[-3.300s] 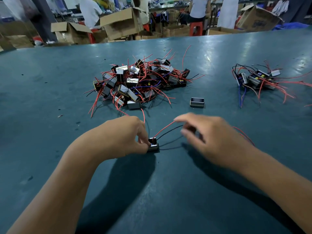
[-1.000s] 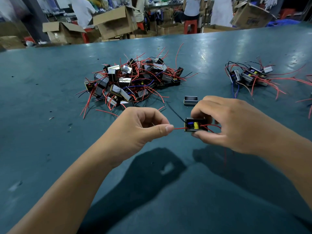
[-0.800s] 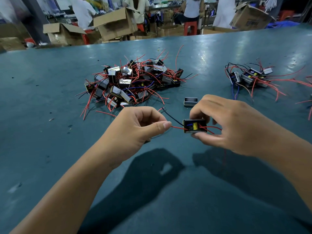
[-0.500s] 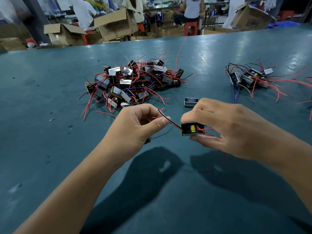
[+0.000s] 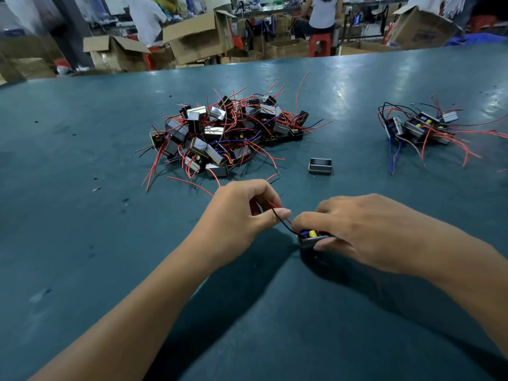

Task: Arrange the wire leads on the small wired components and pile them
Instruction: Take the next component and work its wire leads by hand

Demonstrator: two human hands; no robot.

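I see a blue-green desk (image 5: 82, 243) | big pile (image 5: 225, 133) at 12 | cardboard boxes (image 5: 198, 37) behind | left hand (image 5: 236, 218) grip pinches wires (image 5: 280, 220) | right hand (image 5: 354, 229) grip holds a small part (image 5: 312, 237)

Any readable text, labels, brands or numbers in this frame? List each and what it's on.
None can be read.
Cardboard box at far right: dark print on its side, too blurred to read.
Metal-cased components in the big pile: pale labels with stripes, no legible characters.
Component in the hands: no text visible.
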